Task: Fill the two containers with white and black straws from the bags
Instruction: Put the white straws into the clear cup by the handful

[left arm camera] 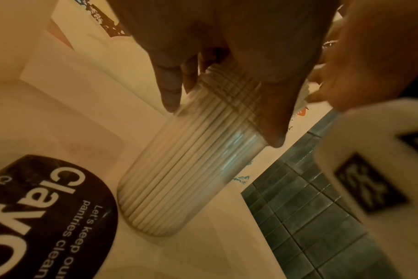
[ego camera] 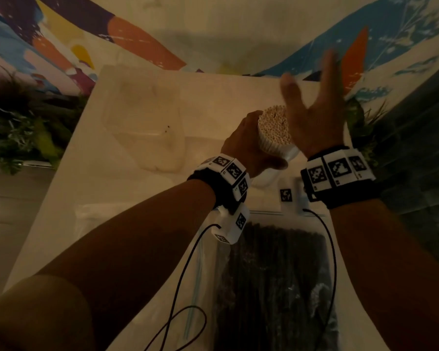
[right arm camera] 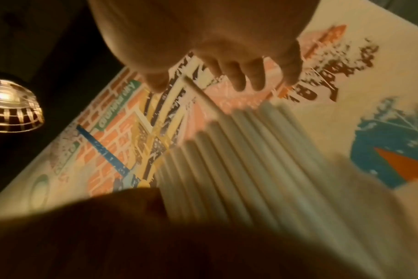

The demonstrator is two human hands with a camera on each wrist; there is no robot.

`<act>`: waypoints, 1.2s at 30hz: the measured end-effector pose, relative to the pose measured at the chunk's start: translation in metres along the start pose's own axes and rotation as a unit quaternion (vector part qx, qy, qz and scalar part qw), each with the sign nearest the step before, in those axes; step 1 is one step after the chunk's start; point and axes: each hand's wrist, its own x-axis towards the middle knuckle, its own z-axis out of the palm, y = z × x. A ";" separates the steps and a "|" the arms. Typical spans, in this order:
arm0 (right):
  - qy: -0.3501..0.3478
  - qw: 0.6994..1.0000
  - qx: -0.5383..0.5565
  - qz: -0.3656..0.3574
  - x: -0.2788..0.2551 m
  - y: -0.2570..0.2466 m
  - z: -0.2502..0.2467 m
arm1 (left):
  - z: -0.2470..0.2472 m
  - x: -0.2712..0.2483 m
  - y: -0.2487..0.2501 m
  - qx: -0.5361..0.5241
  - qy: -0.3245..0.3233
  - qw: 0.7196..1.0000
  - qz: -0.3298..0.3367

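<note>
My left hand [ego camera: 249, 140] grips a clear round container [left arm camera: 179, 173] packed with white straws [ego camera: 275, 126], tilted above the white table [ego camera: 86, 198]. The straw tops [right arm camera: 227, 151] stick out past its rim. My right hand [ego camera: 312, 110] hovers just right of the straw tops, blurred, its fingers [right arm camera: 239, 75] spread and holding nothing. A zip bag of black straws [ego camera: 276, 274] lies flat on the table near me, below both wrists. A crumpled clear bag [ego camera: 142, 127] lies at the far left of the table.
A black round label reading "Clavo" [left arm camera: 53, 217] shows beside the container in the left wrist view. A colourful mural [ego camera: 137, 34] backs the table, green plants [ego camera: 23, 127] flank it, and dark tiles [left arm camera: 310, 217] lie to the right. Cables [ego camera: 188, 287] trail from both wristbands.
</note>
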 end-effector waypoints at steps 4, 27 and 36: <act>0.116 0.981 0.052 -0.146 0.010 -0.011 -0.005 | 0.002 0.002 -0.003 -0.014 0.007 1.000 0.008; -0.217 0.947 -0.214 -0.106 -0.011 0.008 0.017 | 0.004 0.000 -0.004 0.037 0.000 0.997 0.067; -0.274 0.952 -0.133 0.030 0.002 0.002 0.001 | 0.003 -0.003 0.002 0.098 -0.110 0.988 -0.050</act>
